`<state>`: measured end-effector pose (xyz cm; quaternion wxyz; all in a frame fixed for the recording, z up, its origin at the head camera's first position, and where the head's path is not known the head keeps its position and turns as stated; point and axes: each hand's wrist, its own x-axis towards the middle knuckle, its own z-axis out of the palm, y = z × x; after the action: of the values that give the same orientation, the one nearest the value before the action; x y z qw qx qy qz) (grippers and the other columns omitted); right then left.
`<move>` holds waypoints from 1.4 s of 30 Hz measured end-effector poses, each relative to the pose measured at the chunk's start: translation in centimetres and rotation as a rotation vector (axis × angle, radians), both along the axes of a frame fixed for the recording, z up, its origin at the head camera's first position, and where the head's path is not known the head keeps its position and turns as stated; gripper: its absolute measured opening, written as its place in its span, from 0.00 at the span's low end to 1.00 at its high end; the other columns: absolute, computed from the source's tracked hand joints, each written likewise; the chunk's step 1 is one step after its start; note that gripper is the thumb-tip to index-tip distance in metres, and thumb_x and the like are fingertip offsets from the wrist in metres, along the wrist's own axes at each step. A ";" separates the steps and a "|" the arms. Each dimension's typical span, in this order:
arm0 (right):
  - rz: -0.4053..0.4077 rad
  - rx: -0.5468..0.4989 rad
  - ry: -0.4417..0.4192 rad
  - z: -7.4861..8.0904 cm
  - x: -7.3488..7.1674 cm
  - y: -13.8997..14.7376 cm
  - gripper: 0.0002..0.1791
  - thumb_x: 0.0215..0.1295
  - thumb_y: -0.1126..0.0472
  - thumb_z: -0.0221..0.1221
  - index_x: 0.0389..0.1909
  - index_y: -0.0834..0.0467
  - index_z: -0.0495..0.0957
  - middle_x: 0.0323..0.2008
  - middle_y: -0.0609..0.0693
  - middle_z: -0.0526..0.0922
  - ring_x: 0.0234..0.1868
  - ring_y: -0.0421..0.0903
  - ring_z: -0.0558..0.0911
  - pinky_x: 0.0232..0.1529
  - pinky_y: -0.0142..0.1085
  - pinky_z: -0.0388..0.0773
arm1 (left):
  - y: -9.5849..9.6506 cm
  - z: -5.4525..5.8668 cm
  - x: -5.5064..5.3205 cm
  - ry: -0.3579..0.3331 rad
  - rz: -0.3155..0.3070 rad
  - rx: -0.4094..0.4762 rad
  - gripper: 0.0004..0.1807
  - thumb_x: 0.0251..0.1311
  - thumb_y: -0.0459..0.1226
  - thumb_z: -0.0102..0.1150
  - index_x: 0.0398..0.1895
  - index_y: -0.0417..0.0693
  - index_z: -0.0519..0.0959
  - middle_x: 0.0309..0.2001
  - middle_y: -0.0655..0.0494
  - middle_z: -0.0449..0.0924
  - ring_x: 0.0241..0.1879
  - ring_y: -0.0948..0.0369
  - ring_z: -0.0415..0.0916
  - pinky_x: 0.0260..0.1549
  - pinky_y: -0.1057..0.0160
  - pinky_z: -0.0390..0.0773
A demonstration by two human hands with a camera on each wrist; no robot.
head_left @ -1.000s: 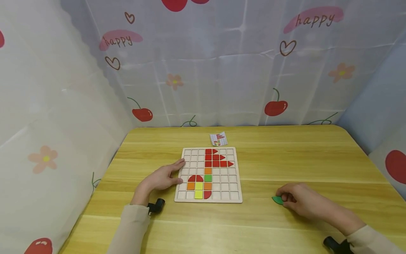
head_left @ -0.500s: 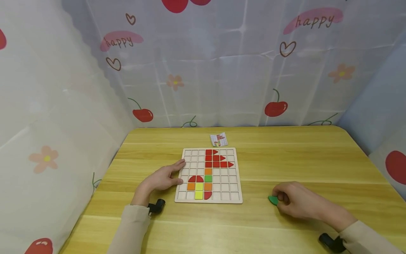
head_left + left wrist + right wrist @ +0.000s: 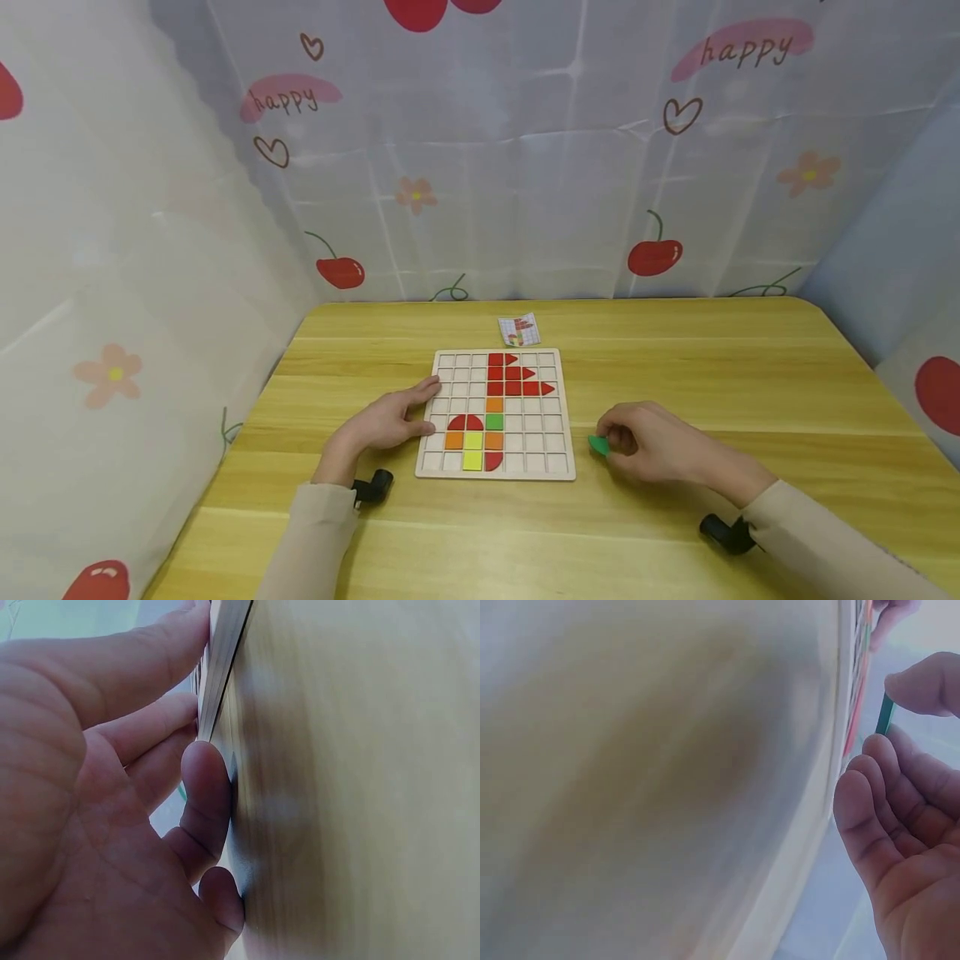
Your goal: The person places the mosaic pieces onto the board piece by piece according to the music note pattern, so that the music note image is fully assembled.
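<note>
A light wooden grid board (image 3: 533, 441) lies flat on the table. Red tiles (image 3: 512, 388), some of them pointed, fill several cells toward its upper right; orange, green, yellow and rounded red ones sit lower down. My left hand (image 3: 385, 422) rests at the board's left edge, thumb and fingertips touching it; in the left wrist view some fingers are on the table beside the edge. To the right of the board, my right hand (image 3: 660, 442) pinches a small green tile (image 3: 598, 445) with a curved edge, seen edge-on between thumb and fingertip in the right wrist view.
A small printed card (image 3: 519, 330) with a coloured grid pattern lies just behind the board. The wooden table (image 3: 750, 358) extends on both sides. Behind it hangs a pale curtain (image 3: 517, 225) with cherries, flowers and hearts.
My right hand has moved left and slightly away from me, bringing the green tile close to the board's right edge. My left hand stays at the board.
</note>
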<state>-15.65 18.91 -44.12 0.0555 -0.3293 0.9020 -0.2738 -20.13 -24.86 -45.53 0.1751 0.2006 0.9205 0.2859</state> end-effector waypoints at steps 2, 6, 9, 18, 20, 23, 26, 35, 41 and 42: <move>-0.003 0.009 -0.010 0.0 -0.5 -0.9 0.08 0.60 0.63 0.69 0.38 0.51 0.82 0.28 0.40 0.78 0.30 0.35 0.74 0.32 0.29 0.73 | 0.1 0.1 0.1 -0.004 0.002 0.001 0.40 0.71 0.43 0.63 0.82 0.53 0.57 0.84 0.59 0.49 0.81 0.49 0.53 0.74 0.45 0.61; -0.011 0.015 -0.025 -0.1 -1.3 -2.9 0.07 0.61 0.61 0.70 0.37 0.50 0.82 0.28 0.39 0.78 0.30 0.36 0.74 0.33 0.30 0.73 | 0.3 0.1 0.1 -0.012 0.006 0.004 0.40 0.70 0.43 0.63 0.82 0.53 0.57 0.84 0.59 0.49 0.81 0.49 0.53 0.74 0.45 0.60; 0.007 0.007 -0.044 -0.1 -1.8 -4.7 0.06 0.62 0.59 0.70 0.37 0.49 0.82 0.28 0.40 0.78 0.30 0.37 0.74 0.33 0.30 0.74 | 0.2 0.1 0.1 -0.016 0.004 0.005 0.41 0.70 0.43 0.63 0.82 0.53 0.57 0.84 0.59 0.48 0.81 0.49 0.52 0.75 0.45 0.60; 0.098 -0.006 -0.059 0.6 -2.7 -9.8 0.07 0.59 0.61 0.68 0.38 0.53 0.83 0.29 0.43 0.79 0.30 0.38 0.74 0.33 0.30 0.74 | -0.2 -0.3 0.0 -0.003 -0.003 -0.007 0.41 0.70 0.44 0.63 0.82 0.54 0.56 0.84 0.58 0.48 0.81 0.49 0.52 0.75 0.45 0.60; 0.111 -0.007 -0.062 0.6 -2.8 -10.8 0.08 0.59 0.61 0.68 0.39 0.54 0.84 0.29 0.43 0.80 0.30 0.38 0.74 0.34 0.30 0.75 | -0.2 -0.3 0.0 -0.011 -0.001 0.004 0.41 0.70 0.43 0.64 0.82 0.54 0.56 0.84 0.58 0.48 0.81 0.49 0.51 0.75 0.44 0.59; 0.131 -0.007 -0.062 0.7 -3.1 -12.1 0.06 0.59 0.61 0.67 0.38 0.54 0.84 0.29 0.43 0.80 0.30 0.37 0.74 0.34 0.30 0.75 | -0.2 -0.3 0.0 -0.015 -0.002 0.017 0.41 0.70 0.43 0.64 0.82 0.54 0.56 0.84 0.58 0.48 0.81 0.50 0.51 0.75 0.45 0.59; 0.159 0.000 -0.049 0.7 -3.2 -13.4 0.06 0.59 0.62 0.66 0.37 0.54 0.84 0.29 0.43 0.81 0.30 0.37 0.74 0.33 0.30 0.75 | -0.1 -0.2 -0.1 -0.012 -0.008 0.026 0.41 0.70 0.43 0.64 0.82 0.53 0.57 0.84 0.57 0.48 0.81 0.49 0.51 0.75 0.45 0.59; 0.209 0.059 -0.059 0.7 -3.0 -17.1 0.08 0.58 0.60 0.66 0.39 0.54 0.86 0.25 0.41 0.79 0.30 0.37 0.73 0.33 0.29 0.72 | -0.2 -0.2 -0.3 -0.004 -0.023 0.032 0.41 0.70 0.44 0.64 0.82 0.52 0.58 0.84 0.57 0.49 0.80 0.49 0.53 0.74 0.44 0.60; 0.195 0.070 -0.068 0.0 -2.6 -18.3 0.09 0.59 0.58 0.66 0.40 0.55 0.86 0.29 0.44 0.80 0.33 0.37 0.74 0.37 0.28 0.73 | -0.3 -0.4 -0.4 -0.006 -0.026 0.020 0.41 0.70 0.45 0.64 0.82 0.55 0.57 0.84 0.59 0.48 0.81 0.51 0.52 0.74 0.46 0.61; 0.194 0.071 -0.063 -0.1 -2.6 -18.4 0.09 0.59 0.58 0.66 0.40 0.55 0.86 0.29 0.44 0.80 0.33 0.37 0.74 0.37 0.28 0.73 | -0.3 -0.4 -0.4 -0.004 -0.027 0.019 0.41 0.70 0.45 0.64 0.82 0.54 0.57 0.84 0.58 0.48 0.81 0.51 0.52 0.74 0.46 0.61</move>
<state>-18.26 0.50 -44.24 0.1215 -0.4041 0.8728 -0.2454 -20.53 -25.15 -45.97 0.1790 0.2140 0.9146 0.2926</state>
